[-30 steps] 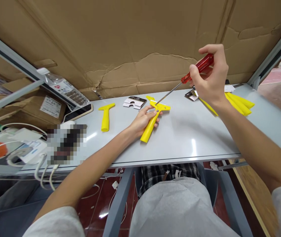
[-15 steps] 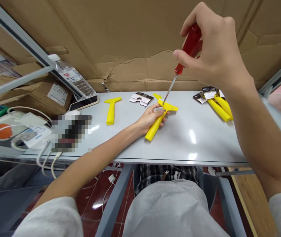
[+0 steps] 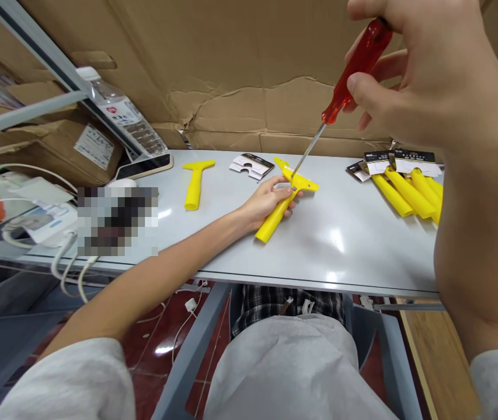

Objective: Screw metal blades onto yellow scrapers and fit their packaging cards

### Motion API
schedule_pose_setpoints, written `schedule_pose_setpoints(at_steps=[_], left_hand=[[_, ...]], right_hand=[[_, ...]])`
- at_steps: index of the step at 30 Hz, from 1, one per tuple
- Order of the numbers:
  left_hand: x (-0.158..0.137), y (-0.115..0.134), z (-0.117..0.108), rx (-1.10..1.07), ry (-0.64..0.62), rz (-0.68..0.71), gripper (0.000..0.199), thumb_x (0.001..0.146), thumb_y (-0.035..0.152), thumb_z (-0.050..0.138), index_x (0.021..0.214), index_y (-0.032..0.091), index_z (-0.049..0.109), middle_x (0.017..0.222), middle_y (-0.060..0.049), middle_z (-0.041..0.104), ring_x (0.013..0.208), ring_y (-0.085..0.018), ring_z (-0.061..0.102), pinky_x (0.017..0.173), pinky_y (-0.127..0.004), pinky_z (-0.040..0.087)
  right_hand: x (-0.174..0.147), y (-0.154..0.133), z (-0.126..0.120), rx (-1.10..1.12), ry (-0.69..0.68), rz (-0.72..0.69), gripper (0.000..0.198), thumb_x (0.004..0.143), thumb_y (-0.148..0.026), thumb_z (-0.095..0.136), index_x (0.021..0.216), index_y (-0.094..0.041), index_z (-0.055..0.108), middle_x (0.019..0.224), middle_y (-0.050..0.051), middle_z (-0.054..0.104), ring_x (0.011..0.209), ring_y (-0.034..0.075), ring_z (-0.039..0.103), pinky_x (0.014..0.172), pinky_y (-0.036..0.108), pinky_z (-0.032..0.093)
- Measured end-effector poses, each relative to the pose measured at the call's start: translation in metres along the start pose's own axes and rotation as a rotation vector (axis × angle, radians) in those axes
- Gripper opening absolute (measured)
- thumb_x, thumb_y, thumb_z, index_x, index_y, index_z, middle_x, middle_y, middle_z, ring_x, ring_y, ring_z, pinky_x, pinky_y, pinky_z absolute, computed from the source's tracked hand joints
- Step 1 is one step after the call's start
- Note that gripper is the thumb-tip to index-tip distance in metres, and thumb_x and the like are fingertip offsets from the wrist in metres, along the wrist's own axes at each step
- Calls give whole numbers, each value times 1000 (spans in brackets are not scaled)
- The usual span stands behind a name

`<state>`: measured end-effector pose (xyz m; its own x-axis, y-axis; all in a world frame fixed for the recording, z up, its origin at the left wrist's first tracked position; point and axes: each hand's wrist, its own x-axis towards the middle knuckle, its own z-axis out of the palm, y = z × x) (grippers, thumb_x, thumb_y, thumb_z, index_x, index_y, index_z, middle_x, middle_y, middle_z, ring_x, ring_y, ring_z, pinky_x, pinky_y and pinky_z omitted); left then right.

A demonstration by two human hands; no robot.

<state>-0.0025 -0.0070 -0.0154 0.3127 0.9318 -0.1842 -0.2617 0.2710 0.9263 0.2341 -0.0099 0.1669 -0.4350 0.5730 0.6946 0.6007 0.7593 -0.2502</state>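
Note:
My left hand (image 3: 268, 203) is closed around a yellow T-shaped scraper (image 3: 272, 224), holding it just above the table with its wide head pointing away from me. In my right hand (image 3: 424, 70) is a screwdriver with a clear red handle (image 3: 358, 67), gripped between thumb and fingers. The screwdriver's metal shaft slants down to the left, and its tip meets the scraper's head near my left thumb. Whether a screw sits under the tip is too small to make out. A second yellow T-shaped piece (image 3: 194, 185) lies on the table to the left.
Behind my left hand lies a black-and-white card (image 3: 252, 166) with a cut-out. Several carded yellow scrapers (image 3: 406, 195) are piled at the right. A phone (image 3: 144, 167), a water bottle (image 3: 121, 111) and white cables (image 3: 62, 256) occupy the left. Cardboard (image 3: 240, 70) walls the back.
My right hand and the screwdriver's handle have moved right and up in view, with the fingers looser on the handle. The tip stays at the scraper's head; the view has shifted slightly.

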Motion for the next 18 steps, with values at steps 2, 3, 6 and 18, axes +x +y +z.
schedule_pose_setpoints(at_steps=[2, 3, 6, 18], left_hand=[[0, 0, 0, -4, 1, -1, 26, 95, 12, 69, 118, 21, 59, 108, -13, 78, 66, -13, 64, 55, -26, 45], [0, 0, 0, -2, 2, 0, 26, 95, 12, 69, 118, 21, 60, 109, -13, 78, 66, -13, 64, 55, -26, 45], [-1, 0, 0, 9, -1, 11, 26, 95, 12, 70, 117, 21, 59, 107, -12, 78, 65, -13, 64, 53, -26, 44], [0, 0, 0, 24, 6, 15, 27, 93, 15, 74, 115, 21, 61, 104, -12, 78, 65, -13, 64, 52, -24, 43]], right_hand=[[-1, 1, -1, -141, -6, 7, 63, 83, -10, 62, 145, -21, 67, 126, 2, 65, 101, 13, 69, 90, 29, 62], [-2, 0, -2, -214, -8, 9, 61, 85, -13, 64, 146, -21, 66, 127, 3, 64, 101, 14, 69, 95, 34, 63], [-3, -9, -5, -249, -7, 22, 49, 89, -26, 70, 138, -21, 71, 112, 1, 67, 93, 11, 66, 114, 46, 58], [-4, -13, -5, -228, -78, 15, 48, 81, -14, 62, 128, -19, 71, 99, -2, 70, 84, 8, 61, 92, 30, 55]])
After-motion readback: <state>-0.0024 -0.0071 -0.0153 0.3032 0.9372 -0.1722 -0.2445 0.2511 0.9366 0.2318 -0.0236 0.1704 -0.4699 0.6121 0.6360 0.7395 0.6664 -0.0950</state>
